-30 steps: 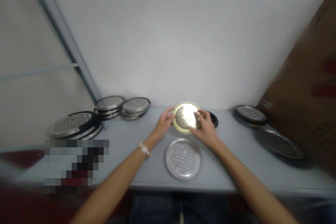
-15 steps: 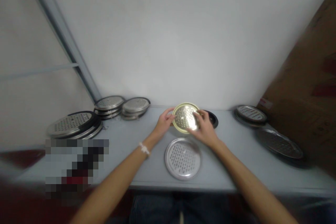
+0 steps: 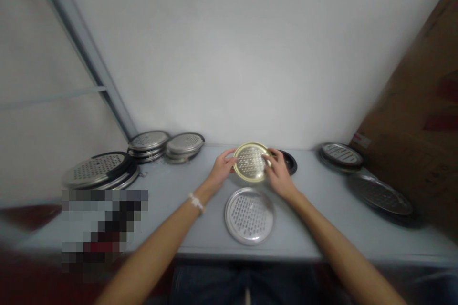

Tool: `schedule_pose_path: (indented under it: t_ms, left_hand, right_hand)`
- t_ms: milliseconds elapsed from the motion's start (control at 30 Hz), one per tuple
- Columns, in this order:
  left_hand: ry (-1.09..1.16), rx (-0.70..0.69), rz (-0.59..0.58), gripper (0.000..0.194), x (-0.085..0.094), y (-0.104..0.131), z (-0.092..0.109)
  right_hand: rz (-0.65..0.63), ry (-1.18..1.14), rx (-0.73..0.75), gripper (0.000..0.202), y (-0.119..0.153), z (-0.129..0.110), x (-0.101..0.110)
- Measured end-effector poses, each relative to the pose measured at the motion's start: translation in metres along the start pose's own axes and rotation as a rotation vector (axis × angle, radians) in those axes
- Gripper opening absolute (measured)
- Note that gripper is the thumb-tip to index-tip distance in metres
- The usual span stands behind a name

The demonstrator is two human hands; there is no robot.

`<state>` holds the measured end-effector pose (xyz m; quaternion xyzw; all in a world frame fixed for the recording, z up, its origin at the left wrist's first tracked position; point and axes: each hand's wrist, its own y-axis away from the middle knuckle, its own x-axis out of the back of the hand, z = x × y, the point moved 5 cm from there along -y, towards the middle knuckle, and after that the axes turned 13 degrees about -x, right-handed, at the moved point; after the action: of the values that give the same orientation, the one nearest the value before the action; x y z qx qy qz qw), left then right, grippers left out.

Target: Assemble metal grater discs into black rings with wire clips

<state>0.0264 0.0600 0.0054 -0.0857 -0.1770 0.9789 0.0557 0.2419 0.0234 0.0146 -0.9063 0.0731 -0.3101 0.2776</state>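
A gold-rimmed perforated disc [image 3: 250,163] is held up, tilted, above the back middle of the grey table [image 3: 200,228]. My left hand [image 3: 223,167] grips its left edge. On its right edge is my right hand [image 3: 279,169], with fingertips lying over the face of the disc. Below the disc, nearer the table's front edge, lies a silver perforated disc [image 3: 249,217] that neither hand touches. A black round part [image 3: 291,163] sits behind my right hand and is partly hidden by it.
Stacks of round perforated discs stand at the left [image 3: 98,169], back left [image 3: 148,140] and beside that [image 3: 185,143]. More discs lie at the right [image 3: 341,155], [image 3: 381,193], near brown cardboard boxes [image 3: 422,152]. A wall [image 3: 250,47] rises behind.
The gold-rimmed disc has tilted and shifted slightly left and down. The fingers of my right hand have drawn closer to its right edge.
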Motion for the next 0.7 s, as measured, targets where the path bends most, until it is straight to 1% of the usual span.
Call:
schedule_pose_path:
  t_ms: [167,400,533,700]
  left_hand:
    - [0.010,0.006,0.003,0.054,0.002,0.000,-0.002]
    - [0.006,0.000,-0.002,0.055,0.001,0.000,0.001]
    - [-0.009,0.004,-0.002,0.055,0.002,-0.001,0.000]
    - [-0.034,0.013,0.017,0.053,0.004,-0.003,-0.003]
  right_hand:
    - [-0.016,-0.028,-0.009,0.039,0.000,-0.001,0.001]
    - [-0.019,-0.083,-0.067,0.040,-0.001,0.002,0.000]
    - [-0.070,-0.114,-0.123,0.046,-0.002,0.006,-0.003]
    - [-0.153,-0.225,-0.248,0.050,-0.006,0.016,-0.006]
